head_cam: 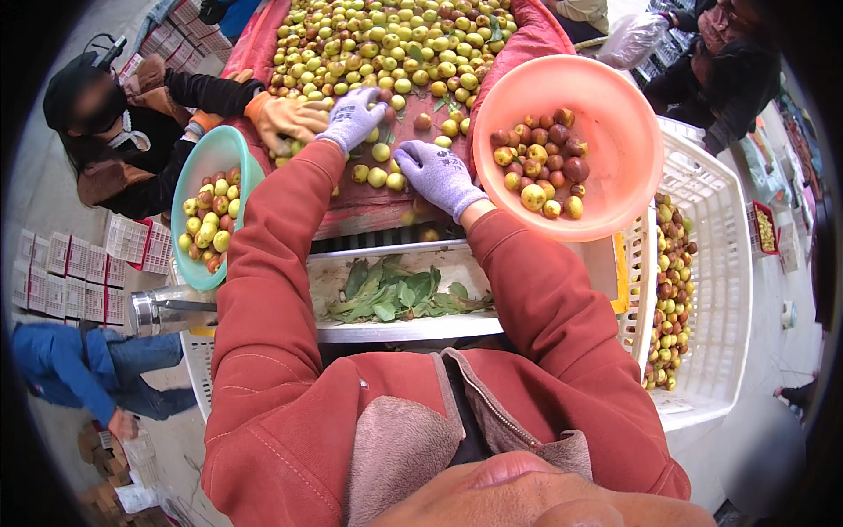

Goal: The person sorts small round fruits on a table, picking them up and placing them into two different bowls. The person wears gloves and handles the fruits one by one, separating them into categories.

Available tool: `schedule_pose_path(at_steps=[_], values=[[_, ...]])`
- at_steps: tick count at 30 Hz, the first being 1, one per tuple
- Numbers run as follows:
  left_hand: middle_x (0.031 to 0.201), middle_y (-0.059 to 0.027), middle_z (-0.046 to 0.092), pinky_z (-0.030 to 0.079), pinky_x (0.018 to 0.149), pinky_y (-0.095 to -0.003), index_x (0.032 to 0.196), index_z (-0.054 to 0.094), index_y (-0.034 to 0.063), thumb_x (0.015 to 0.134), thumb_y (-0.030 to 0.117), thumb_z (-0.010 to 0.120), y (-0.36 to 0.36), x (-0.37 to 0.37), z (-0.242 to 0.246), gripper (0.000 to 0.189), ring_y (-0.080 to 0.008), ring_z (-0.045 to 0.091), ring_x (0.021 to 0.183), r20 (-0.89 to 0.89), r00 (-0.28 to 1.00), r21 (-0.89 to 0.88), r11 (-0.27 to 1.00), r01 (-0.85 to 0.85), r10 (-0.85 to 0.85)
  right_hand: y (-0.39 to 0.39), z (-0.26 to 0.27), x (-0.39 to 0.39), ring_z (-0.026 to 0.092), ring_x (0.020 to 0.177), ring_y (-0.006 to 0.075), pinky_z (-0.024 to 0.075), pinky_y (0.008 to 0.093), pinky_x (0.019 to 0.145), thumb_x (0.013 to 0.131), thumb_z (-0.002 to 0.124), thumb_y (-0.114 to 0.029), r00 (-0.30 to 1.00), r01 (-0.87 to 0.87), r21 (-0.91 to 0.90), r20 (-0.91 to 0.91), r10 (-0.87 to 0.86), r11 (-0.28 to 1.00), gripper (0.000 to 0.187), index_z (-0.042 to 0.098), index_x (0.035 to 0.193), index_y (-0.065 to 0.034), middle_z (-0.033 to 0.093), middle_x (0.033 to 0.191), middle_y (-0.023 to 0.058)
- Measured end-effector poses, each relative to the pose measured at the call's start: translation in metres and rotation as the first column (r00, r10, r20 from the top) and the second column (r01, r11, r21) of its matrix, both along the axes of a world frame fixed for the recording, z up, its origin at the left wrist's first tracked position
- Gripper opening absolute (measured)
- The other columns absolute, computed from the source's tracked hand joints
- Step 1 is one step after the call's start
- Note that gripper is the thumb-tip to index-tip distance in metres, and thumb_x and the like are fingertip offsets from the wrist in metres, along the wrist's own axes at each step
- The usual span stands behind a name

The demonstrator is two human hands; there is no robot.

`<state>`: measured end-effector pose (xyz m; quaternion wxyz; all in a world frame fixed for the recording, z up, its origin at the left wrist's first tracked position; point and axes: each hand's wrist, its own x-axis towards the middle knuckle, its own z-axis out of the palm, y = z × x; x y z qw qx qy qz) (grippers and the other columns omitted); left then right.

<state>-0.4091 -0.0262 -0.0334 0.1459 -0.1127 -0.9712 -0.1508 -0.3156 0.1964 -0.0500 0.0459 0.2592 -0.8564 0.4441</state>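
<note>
My left hand (353,118), in a lilac knit glove, reaches over the red-lined sorting table (411,128). Its fingertips are beside a dark red jujube (385,96); whether they grip it is unclear. My right hand (440,176), gloved alike, is palm down with bent fingers, close to yellow-green jujubes (377,176); its palm side is hidden. Beyond both hands spreads a thick layer of jujubes (388,46), mostly yellow-green. Right of my right hand, a pink plastic basin (619,165) holds mostly red-brown jujubes (540,155). Several jujubes lie at the table's near edge, some blurred.
A co-worker's orange-gloved hand (290,120) is beside my left hand. A green basin (181,165) of jujubes stands left, above a clear bottle (172,309). Leaves (402,293) lie in a white trough (415,326) before me. A white crate (721,283) holds jujubes at right.
</note>
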Motion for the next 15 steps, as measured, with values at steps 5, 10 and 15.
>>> schedule_pose_path(at_steps=[5, 10, 15], values=[[0.156, -0.0177, 0.035, 0.032, 0.115, -0.0486, 0.154, 0.031, 0.0108, 0.091, 0.066, 0.049, -0.021, -0.036, -0.012, 0.086, -0.038, 0.035, 0.142, 0.117, 0.914, -0.148, 0.917, -0.371, 0.389, -0.002, 0.005, 0.002, 0.067, 0.096, 0.0379, 0.0522, 0.0486, 0.083, 0.098, 0.053, -0.038, 0.999, 0.034, -0.009, 0.01, -0.034, 0.999, 0.033, 0.067, 0.109, -0.0109, 0.069, 0.103, 0.018], [0.163, -0.0219, 0.018, 0.016, 0.121, -0.0533, 0.159, 0.016, 0.0135, 0.089, 0.076, 0.042, -0.007, -0.069, -0.01, 0.097, -0.0418, 0.018, 0.15, 0.251, 0.865, -0.144, 0.901, -0.41, 0.434, -0.002, 0.005, 0.003, 0.066, 0.094, 0.0378, 0.0516, 0.0486, 0.083, 0.097, 0.054, -0.032, 0.999, 0.02, -0.019, -0.039, -0.021, 1.0, 0.029, 0.065, 0.108, -0.0081, 0.068, 0.097, 0.0197], [0.165, -0.0166, 0.015, 0.012, 0.119, -0.059, 0.157, 0.028, 0.0193, 0.087, 0.077, 0.044, 0.05, -0.098, -0.009, 0.092, -0.0424, 0.01, 0.151, 0.24, 0.911, -0.172, 0.938, -0.301, 0.336, -0.003, 0.004, 0.003, 0.066, 0.094, 0.0384, 0.052, 0.0474, 0.082, 0.095, 0.058, -0.029, 0.998, 0.002, -0.077, -0.067, -0.007, 0.997, 0.031, 0.066, 0.112, -0.0042, 0.069, 0.099, 0.0205]])
